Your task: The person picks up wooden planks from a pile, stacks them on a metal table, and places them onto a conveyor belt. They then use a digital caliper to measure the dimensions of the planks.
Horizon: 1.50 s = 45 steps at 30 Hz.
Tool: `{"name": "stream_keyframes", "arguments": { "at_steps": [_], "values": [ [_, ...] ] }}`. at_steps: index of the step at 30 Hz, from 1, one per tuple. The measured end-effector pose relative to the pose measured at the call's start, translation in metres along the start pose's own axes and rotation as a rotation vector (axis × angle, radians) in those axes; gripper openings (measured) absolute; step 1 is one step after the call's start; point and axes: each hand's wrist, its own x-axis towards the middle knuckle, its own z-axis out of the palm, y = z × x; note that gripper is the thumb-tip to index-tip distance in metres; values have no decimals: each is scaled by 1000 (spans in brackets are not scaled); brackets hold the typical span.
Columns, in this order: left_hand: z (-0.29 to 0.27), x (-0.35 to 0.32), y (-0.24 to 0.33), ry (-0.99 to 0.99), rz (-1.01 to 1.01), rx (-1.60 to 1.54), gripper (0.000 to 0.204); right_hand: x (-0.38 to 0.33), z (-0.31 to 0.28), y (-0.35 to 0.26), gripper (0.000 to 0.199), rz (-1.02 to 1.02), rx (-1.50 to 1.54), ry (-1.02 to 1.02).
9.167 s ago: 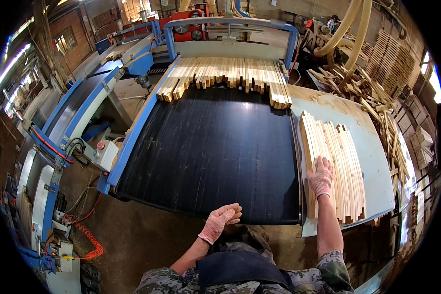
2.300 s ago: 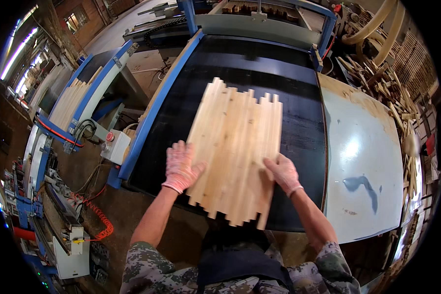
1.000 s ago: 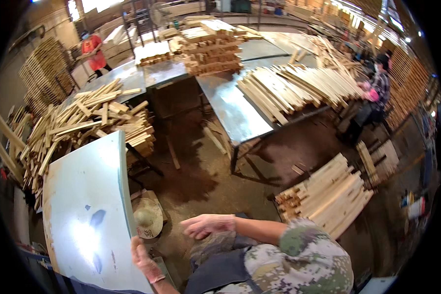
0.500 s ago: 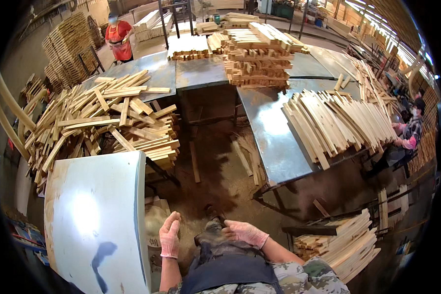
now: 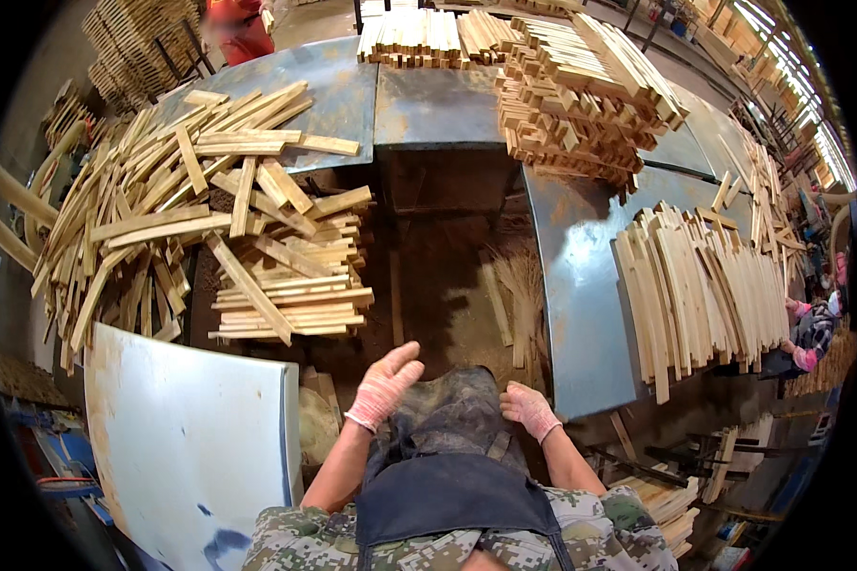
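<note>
Head view, lower centre: we hold our pink-gloved left hand [image 5: 385, 384] loosely open, pink-gloved right hand [image 5: 529, 410] half curled, both empty.

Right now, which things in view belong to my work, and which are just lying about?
Likely in the work:
left hand and right hand, both gloved
row of wooden strips on the metal-topped table
cross-stacked wooden strips

Probably just lying about:
jumbled wooden pieces at left
wooden slat on the floor
</note>
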Motion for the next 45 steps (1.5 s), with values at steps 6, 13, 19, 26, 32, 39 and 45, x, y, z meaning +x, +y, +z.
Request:
{"name": "stream_keyframes", "arguments": {
  "at_steps": [6, 13, 19, 26, 32, 39, 45],
  "values": [
    [10, 111, 30, -90, -183, 255, 62, 92, 2, -76, 12, 71, -19, 158],
    [23, 267, 96, -74, -222, 312, 66, 237, 35, -245, 18, -34, -244, 120],
    [49, 366, 162, -61, -151, 372, 65, 312, 89, -354, 75, -155, -671, 110],
    [26, 448, 150, 43, -131, 311, 57, 365, 138, -396, 73, -76, -688, 15],
    [-49, 553, 156, 442, -216, -422, 57, 401, 157, -425, 71, 41, -595, 86],
    [-126, 683, 241, 581, 57, -531, 40, 463, 202, -484, 69, 48, -465, 105],
    [-148, 755, 231, 456, -130, -513, 48, 494, 269, -523, 66, 29, -310, 35]
  ]
}}
